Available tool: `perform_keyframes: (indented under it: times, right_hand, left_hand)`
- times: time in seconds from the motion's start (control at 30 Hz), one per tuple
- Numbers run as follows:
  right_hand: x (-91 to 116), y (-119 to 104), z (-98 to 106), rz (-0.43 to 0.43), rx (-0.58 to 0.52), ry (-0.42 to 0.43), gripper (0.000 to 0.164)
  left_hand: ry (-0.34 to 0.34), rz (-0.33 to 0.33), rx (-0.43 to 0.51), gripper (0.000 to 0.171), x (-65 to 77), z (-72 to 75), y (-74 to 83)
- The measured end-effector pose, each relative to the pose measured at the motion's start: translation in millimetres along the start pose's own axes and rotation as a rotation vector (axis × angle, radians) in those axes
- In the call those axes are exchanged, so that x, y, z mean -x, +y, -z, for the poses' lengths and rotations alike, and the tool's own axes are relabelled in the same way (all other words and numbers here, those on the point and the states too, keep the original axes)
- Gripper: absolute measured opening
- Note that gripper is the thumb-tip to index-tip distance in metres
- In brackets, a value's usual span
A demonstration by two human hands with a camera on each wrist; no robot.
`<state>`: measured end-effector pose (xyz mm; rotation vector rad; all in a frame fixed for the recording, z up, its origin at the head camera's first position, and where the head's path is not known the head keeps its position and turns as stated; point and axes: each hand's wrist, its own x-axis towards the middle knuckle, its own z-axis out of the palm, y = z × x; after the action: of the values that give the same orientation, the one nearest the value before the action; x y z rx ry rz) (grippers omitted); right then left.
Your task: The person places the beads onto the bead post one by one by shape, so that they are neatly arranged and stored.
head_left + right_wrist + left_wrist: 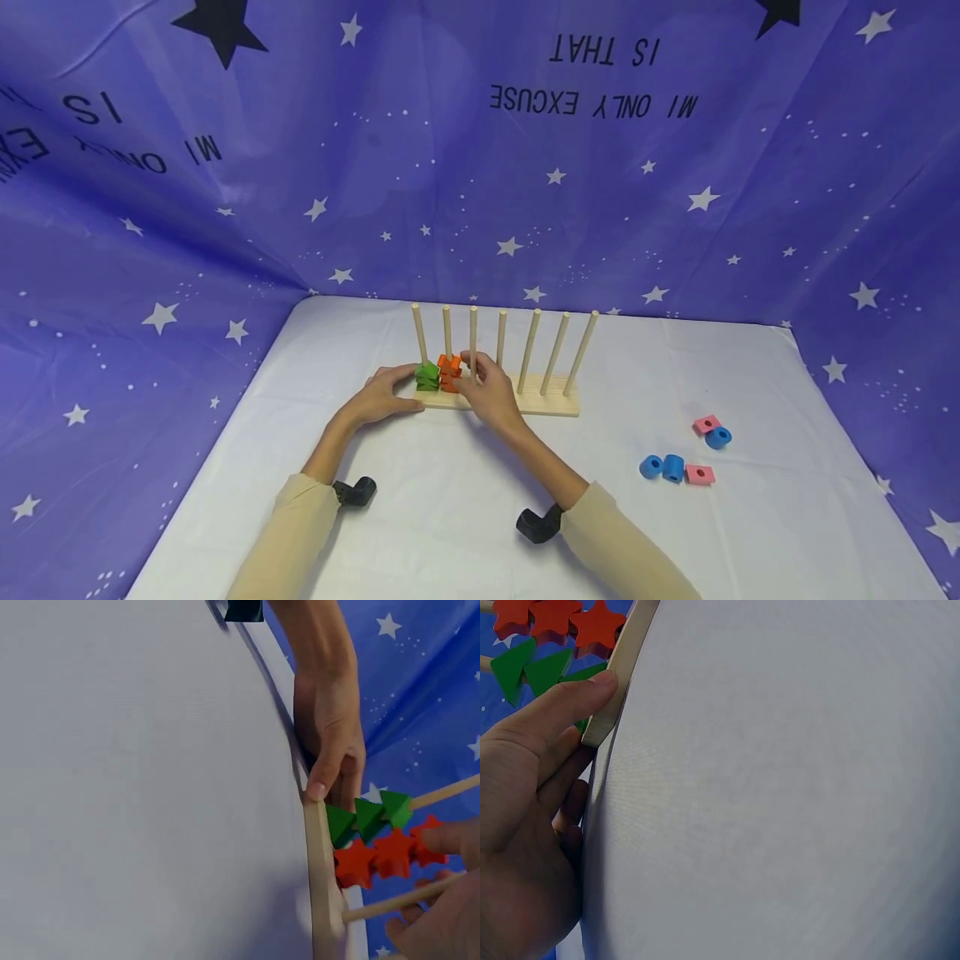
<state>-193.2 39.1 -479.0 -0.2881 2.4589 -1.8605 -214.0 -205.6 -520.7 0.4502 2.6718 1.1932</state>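
A wooden peg stand point(551, 404) has several upright pegs. Three green triangle blocks point(427, 377) are stacked on its leftmost peg, and three orange-red star blocks point(450, 373) on the peg beside it. My left hand point(378, 398) grips the left end of the base, its thumb on the front edge point(604, 709) and its fingers around the end. My right hand point(489, 396) is at the star stack; in the right wrist view its fingers pinch the outermost star block point(429, 840). The far side of that star is hidden.
On the white table point(450, 517), to the right, lie blue cylinders point(673, 468) and pink rectangular blocks point(700, 475) with holes. A purple star-patterned cloth point(480, 208) rises behind the table. The stand's bare pegs point(557, 354) stick up right of the right hand.
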Motion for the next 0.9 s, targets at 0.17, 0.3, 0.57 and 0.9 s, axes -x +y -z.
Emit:
perform_keyframes:
  times: [0.17, 0.3, 0.57, 0.9]
  right_hand:
    - [22.2, 2.5, 30.8, 0.024, 0.003, -0.101, 0.053]
    - [41.6, 4.7, 69.9, 0.084, 0.082, -0.120, 0.043]
    - [88.9, 20.2, 163.2, 0.144, 0.376, 0.040, 0.028]
    - [148.7, 45.5, 232.1, -0.088, 0.534, 0.197, 0.039]
  left_hand:
    - [0.008, -0.007, -0.019, 0.079, 0.1, -1.5, -2.1]
    - [-0.010, 0.027, -0.001, 0.079, -0.7, -1.0, -0.7]
    - [-0.023, 0.065, -0.008, 0.078, -1.1, -0.7, 2.3]
    - [-0.030, 0.069, -0.005, 0.080, -0.1, 1.9, 4.4]
